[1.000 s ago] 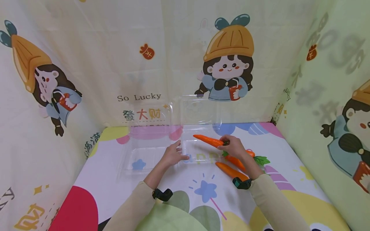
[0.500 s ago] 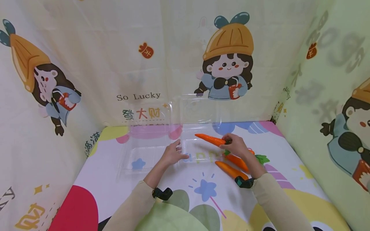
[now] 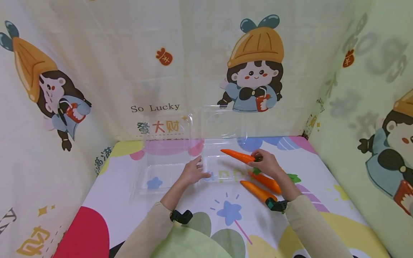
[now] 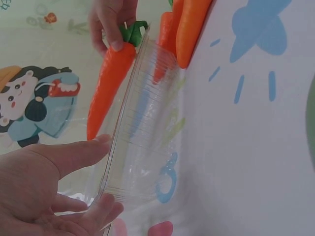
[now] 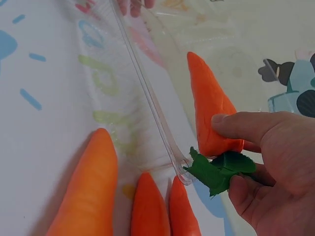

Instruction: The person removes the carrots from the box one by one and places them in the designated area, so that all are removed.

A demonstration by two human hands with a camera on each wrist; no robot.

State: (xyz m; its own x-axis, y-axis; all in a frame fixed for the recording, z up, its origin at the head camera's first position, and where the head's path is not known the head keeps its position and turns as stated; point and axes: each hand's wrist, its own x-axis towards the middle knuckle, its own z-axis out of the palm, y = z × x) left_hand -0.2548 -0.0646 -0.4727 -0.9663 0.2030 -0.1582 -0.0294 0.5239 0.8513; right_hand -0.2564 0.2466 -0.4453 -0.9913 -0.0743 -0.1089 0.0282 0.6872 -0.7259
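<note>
My right hand [image 3: 266,163] pinches an orange toy carrot [image 3: 237,156] by its thick end, beside green leaves [image 5: 211,172]. The carrot hangs tip leftward above a clear plastic container [image 3: 226,180] with its lid [image 3: 222,123] raised behind. In the right wrist view, the leaves overlap the container's rim [image 5: 147,93]. My left hand [image 3: 193,172] is at the container's left side, thumb and fingertips spread at the rim, as the left wrist view shows. Below my right wrist lie more carrots, one in front [image 3: 256,190] and another [image 3: 266,182] behind it, partly covered by the forearm.
A second clear container [image 3: 158,188] stands on the left, its lid [image 3: 167,130] also up. The patterned table [image 3: 138,222] meets printed cloth walls [image 3: 200,71] at the back and sides. Green leaves [image 3: 294,177] stick out right of my right forearm.
My right hand, with the carrot pinched in it, has shifted slightly to the right. The left hand and the containers have stayed in place.
</note>
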